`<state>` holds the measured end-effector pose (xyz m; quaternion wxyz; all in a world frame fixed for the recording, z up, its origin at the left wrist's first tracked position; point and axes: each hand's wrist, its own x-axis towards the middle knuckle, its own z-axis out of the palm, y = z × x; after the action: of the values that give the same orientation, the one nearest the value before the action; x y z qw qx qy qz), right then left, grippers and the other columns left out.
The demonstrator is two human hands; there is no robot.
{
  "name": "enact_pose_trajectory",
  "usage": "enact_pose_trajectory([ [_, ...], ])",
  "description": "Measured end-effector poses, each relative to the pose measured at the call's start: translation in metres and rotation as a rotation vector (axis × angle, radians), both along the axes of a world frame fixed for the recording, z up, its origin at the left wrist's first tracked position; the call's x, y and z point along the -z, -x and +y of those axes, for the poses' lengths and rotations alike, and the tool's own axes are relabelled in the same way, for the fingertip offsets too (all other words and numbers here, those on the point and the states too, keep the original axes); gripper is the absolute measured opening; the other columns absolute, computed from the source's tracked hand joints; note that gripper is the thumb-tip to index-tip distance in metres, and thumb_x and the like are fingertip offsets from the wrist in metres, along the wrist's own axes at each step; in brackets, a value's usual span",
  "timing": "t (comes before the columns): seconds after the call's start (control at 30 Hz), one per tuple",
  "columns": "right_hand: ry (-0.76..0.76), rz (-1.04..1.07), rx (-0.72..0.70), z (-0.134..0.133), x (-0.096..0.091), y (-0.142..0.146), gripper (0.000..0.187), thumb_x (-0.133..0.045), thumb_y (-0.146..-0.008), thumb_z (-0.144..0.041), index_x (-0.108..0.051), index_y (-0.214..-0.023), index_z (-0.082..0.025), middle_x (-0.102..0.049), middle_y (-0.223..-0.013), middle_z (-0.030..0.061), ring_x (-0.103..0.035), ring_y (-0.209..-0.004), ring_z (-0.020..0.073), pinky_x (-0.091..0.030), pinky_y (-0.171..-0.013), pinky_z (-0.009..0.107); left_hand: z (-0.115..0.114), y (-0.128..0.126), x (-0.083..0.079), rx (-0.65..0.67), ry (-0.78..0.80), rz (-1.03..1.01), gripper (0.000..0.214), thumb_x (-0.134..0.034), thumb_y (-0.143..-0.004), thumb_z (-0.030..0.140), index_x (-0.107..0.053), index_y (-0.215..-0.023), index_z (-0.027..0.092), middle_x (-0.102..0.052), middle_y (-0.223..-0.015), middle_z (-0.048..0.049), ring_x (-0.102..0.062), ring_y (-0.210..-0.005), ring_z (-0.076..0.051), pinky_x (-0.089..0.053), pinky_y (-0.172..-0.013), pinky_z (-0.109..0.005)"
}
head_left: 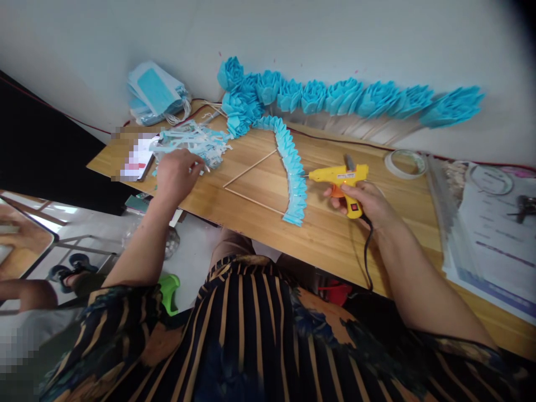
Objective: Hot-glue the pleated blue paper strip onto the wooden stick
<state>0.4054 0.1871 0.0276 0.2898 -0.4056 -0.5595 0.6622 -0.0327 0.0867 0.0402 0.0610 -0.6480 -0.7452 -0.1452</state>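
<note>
My right hand (364, 204) is wrapped round the grip of a yellow and orange glue gun (341, 177), its nozzle pointing left at a strip of pleated blue folded pieces (293, 173) glued along a thin wooden stick frame (251, 181). My left hand (178, 176) rests with fingers curled at the edge of a pile of cut white and blue mask strips (196, 142); what it pinches is not clear. A long row of blue folded flowers (355, 97) lies against the wall.
A wooden table (335, 234) carries a stack of blue face masks (154, 95) at back left, a tape roll (405, 163), and plastic-sleeved papers (489, 234) at right. The gun's black cord (367, 257) hangs over the front edge. Another person's arm (25, 293) shows at far left.
</note>
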Motion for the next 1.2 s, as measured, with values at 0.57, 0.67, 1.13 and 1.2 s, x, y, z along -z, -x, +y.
enact_pose_trajectory([
  [0.57,-0.022,-0.022,-0.013,0.0,0.0,-0.001,0.033,-0.08,-0.08,-0.046,-0.071,-0.077,-0.015,-0.067,-0.067,0.0083,-0.056,-0.058,0.0141,-0.04,-0.046,0.023,-0.029,0.05,-0.051,-0.365,0.176,0.014,0.036,-0.062,-0.097,0.046,-0.074,-0.118,0.02,-0.07,-0.092,-0.0024,-0.053,-0.078,-0.017,-0.039,-0.075,-0.027],
  [0.67,-0.016,-0.022,-0.018,0.0,0.0,-0.001,0.033,-0.079,-0.082,-0.046,-0.072,-0.077,-0.014,-0.066,-0.067,0.0084,-0.055,-0.055,0.013,-0.039,-0.045,0.024,-0.053,0.058,-0.042,-0.357,0.405,0.077,0.041,-0.073,-0.089,0.05,-0.074,-0.118,0.022,-0.072,-0.085,-0.0023,-0.052,-0.069,-0.017,-0.035,-0.066,-0.026],
  [1.13,-0.009,0.005,-0.009,0.001,0.003,-0.001,0.033,-0.081,-0.08,-0.045,-0.07,-0.077,-0.014,-0.07,-0.074,0.011,-0.058,-0.059,0.014,-0.041,-0.045,0.023,-0.055,0.056,-0.024,-0.397,0.622,0.039,0.018,-0.066,-0.085,0.035,-0.071,-0.093,0.019,-0.071,-0.089,-0.0036,-0.056,-0.078,-0.021,-0.035,-0.068,-0.028],
  [1.2,-0.016,0.006,-0.012,0.002,0.004,-0.002,0.035,-0.081,-0.079,-0.047,-0.07,-0.078,-0.014,-0.068,-0.07,0.009,-0.057,-0.058,0.0137,-0.041,-0.045,0.022,-0.053,0.052,-0.036,-0.384,0.651,0.053,0.024,-0.062,-0.086,0.038,-0.072,-0.097,0.019,-0.072,-0.093,-0.005,-0.059,-0.082,-0.023,-0.034,-0.066,-0.028],
])
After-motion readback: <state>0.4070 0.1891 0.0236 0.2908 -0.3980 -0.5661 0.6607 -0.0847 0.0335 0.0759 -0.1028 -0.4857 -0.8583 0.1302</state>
